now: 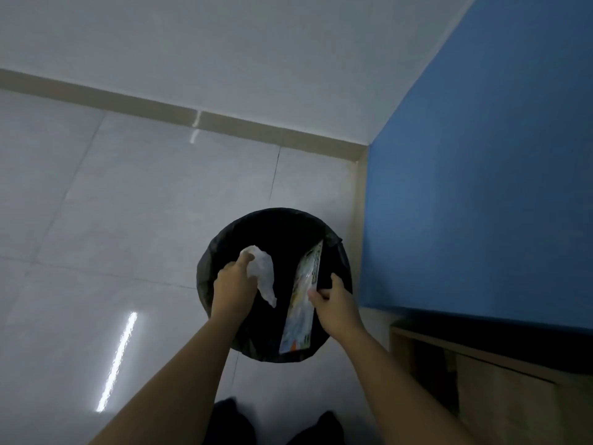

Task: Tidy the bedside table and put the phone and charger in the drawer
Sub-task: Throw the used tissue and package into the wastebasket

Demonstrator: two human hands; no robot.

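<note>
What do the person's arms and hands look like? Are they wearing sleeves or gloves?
Both arms are bare from the bottom of the picture up to the wrists: no sleeves show. The left hand and the right hand have no gloves. I can see no watch, bracelet or ring on either one, though the picture is dim and a bit blurry, so something small could be missed.
</note>
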